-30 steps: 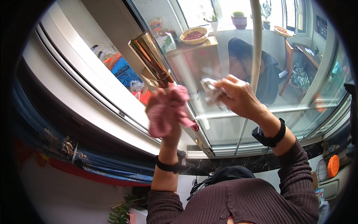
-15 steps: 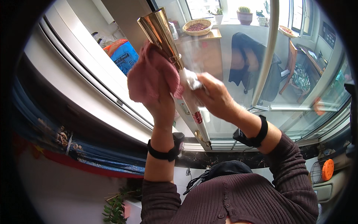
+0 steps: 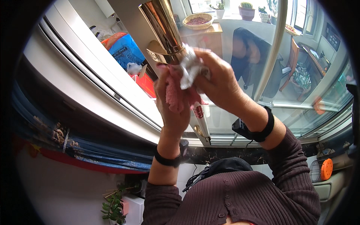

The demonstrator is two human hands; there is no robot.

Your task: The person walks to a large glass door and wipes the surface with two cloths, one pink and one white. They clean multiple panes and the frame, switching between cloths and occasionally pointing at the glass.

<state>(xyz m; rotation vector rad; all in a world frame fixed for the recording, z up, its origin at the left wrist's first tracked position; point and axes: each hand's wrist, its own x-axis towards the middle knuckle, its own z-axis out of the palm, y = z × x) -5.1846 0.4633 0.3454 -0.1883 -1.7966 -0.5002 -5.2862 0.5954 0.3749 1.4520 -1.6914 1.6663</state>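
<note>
A long shiny gold door handle [image 3: 160, 25] stands on the narrow edge of a white-framed glass door. My left hand [image 3: 174, 120] is closed around a pink cloth [image 3: 174, 96], held against the door edge just below the handle. In my right hand [image 3: 222, 80] is a crumpled whitish cloth or wipe [image 3: 192, 70], slightly blurred, pressed at the handle's lower end. Both hands are close together, and the cloths partly hide the door edge. Below them a red-and-white sticker [image 3: 198, 111] and a small gold plate [image 3: 198, 130] show on that edge.
Glass panes [image 3: 225, 123] stand to the right, with a dark-draped chair [image 3: 240, 56] and a basket [image 3: 198, 21] behind them. Left of the door, a white track frame [image 3: 90, 88] runs diagonally past a blue bag [image 3: 125, 50]. Blue curtain fabric [image 3: 97, 153] hangs at lower left.
My left hand has moved down and right from beside the gold handle, its pink cloth now bunched up. My right hand has shifted slightly up with the whitish cloth. The view has tilted slightly.
</note>
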